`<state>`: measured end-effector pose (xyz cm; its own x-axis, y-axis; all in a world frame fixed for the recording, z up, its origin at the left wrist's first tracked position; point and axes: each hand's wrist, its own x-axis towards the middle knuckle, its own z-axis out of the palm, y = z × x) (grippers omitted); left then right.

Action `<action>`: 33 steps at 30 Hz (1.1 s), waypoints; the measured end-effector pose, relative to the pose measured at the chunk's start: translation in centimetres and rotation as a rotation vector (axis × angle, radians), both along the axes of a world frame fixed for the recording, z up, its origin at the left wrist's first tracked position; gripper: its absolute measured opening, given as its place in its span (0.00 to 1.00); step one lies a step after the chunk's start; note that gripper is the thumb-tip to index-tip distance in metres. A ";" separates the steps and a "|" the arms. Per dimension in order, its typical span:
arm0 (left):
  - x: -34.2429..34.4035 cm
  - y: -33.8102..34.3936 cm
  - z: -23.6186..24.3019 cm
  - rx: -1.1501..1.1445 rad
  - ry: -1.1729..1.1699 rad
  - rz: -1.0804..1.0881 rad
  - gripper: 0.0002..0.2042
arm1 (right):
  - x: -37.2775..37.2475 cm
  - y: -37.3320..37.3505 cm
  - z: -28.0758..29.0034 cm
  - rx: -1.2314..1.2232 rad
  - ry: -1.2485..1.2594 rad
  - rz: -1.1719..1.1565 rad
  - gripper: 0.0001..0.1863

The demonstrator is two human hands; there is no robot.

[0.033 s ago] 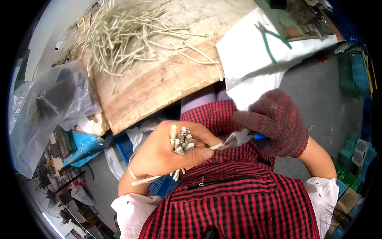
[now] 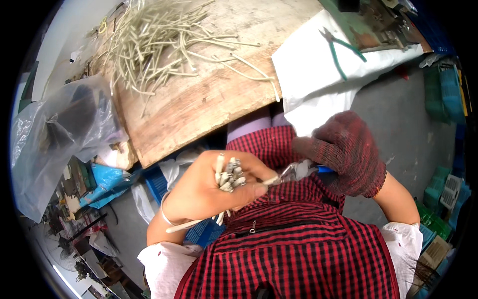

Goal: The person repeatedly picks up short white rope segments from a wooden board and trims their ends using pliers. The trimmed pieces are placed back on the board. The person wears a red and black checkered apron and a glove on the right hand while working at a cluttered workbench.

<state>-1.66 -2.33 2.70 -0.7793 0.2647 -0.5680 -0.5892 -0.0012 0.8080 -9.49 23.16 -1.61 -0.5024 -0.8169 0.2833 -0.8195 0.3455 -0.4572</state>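
Note:
My bare left hand is closed round a bundle of short cream wires, several of them with grey metal ends. One wire end sticks out between its thumb and forefinger. My right hand, in a dark red and black knitted glove, grips pliers with metal jaws and a blue handle. The jaws meet or nearly meet that wire end; whether they are clamped on it is too blurred to tell. Both hands are above my red and black checked apron.
A wooden table ahead bears a big heap of cream wires. Green-handled pliers lie on a white cloth at its right. A clear plastic bag hangs at the left. Baskets stand at the right edge.
Hardly anything differs. The wire bundle in my left hand has tipped very slightly, and the pliers stay at the wire end.

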 end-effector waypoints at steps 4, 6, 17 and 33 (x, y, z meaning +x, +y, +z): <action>-0.2 -1.1 -2.4 -0.119 0.180 0.227 0.08 | 0.7 1.5 0.1 0.017 -0.105 -0.281 0.27; -2.5 -3.2 -4.3 -0.576 0.479 0.260 0.06 | 1.5 2.0 -0.9 -0.010 -0.172 -0.397 0.27; -14.0 -7.1 -9.1 -1.500 0.664 0.143 0.14 | 3.8 1.4 -2.9 -0.428 -1.331 -0.480 0.27; 2.1 1.2 -5.0 0.429 0.269 0.302 0.27 | 2.4 -3.2 1.6 -0.084 -0.429 -0.355 0.38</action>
<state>0.45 -1.10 -2.28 -0.9579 0.1709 -0.2306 -0.2859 -0.4971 0.8192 -7.08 19.99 -0.06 -0.8268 -0.5603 0.0499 -0.3945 0.5144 -0.7614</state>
